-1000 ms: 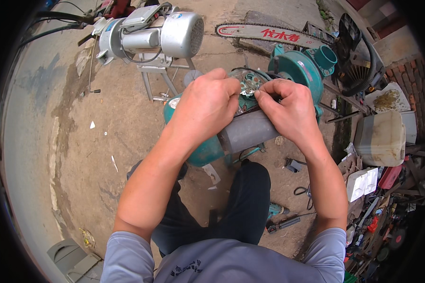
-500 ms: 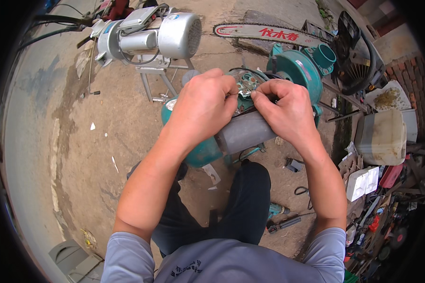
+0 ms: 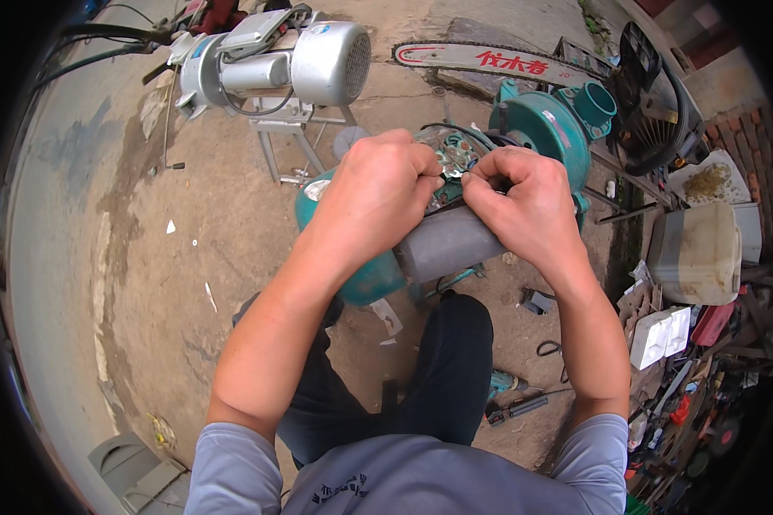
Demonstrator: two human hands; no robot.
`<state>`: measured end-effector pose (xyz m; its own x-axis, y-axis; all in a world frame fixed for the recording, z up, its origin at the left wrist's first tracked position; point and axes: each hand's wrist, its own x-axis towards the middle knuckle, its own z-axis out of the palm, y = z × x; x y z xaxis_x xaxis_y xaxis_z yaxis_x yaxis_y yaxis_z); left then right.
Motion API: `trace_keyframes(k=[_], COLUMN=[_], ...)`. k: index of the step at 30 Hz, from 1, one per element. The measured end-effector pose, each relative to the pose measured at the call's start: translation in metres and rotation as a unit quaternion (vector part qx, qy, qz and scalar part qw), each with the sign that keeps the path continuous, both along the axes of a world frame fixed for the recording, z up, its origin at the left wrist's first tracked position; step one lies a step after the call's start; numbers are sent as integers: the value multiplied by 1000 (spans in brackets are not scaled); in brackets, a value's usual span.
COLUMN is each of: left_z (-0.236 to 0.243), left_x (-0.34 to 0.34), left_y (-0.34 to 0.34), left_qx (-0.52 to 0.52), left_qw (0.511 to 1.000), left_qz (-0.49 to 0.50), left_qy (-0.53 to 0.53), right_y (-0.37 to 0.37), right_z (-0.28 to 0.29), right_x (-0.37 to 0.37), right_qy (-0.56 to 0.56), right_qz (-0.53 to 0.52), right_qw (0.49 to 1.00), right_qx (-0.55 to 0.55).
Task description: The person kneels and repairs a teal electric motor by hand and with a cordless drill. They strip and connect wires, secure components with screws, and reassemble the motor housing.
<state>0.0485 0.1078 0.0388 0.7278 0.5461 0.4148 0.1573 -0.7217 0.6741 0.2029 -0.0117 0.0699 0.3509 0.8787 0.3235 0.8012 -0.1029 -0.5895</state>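
Observation:
Before me stands a green electric water pump (image 3: 371, 280) with a grey cylindrical cover (image 3: 448, 243) on its near side. Its terminal box (image 3: 457, 153) is uncovered on top, showing wires and metal contacts. My left hand (image 3: 385, 182) pinches at the left edge of this box, fingertips together. My right hand (image 3: 524, 190) pinches at its right side, thumb against forefinger, close to a small shiny piece. What either pinch holds is too small to make out. Black cables (image 3: 494, 137) run from the box toward the round green pump housing (image 3: 545, 129).
A silver motor (image 3: 283, 69) on a metal stand is at the far left. Beyond the pump lies a chainsaw (image 3: 498, 60). A cordless drill (image 3: 505, 383) rests on the ground near my right knee. A plastic jerrycan (image 3: 697, 253) and piled scrap (image 3: 704, 403) line the right.
Both hands keep their pinch at the terminal box, with only slight finger shifts. The whole view has moved a few pixels.

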Motion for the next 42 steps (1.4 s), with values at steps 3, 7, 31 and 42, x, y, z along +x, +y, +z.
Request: trace_keyframes(k=[3, 7, 31, 42], left_z=[-1, -1, -1, -7], left_x=[-4, -5, -1, 4], left_y=[1, 5, 10, 8], left_qx=[-1, 4, -83, -80], left_qw=[1000, 1000, 994, 996], left_qz=[5, 11, 11, -1], left_qy=[-6, -1, 65, 40], right_y=[0, 4, 22, 14], right_z=[1, 1, -8, -13], right_x=[-5, -8, -21, -16], right_qy=[-2, -2, -26, 7], right_qz=[2, 1, -39, -9], right_qw=[1000, 1000, 994, 999], right_qx=[3, 2, -99, -29])
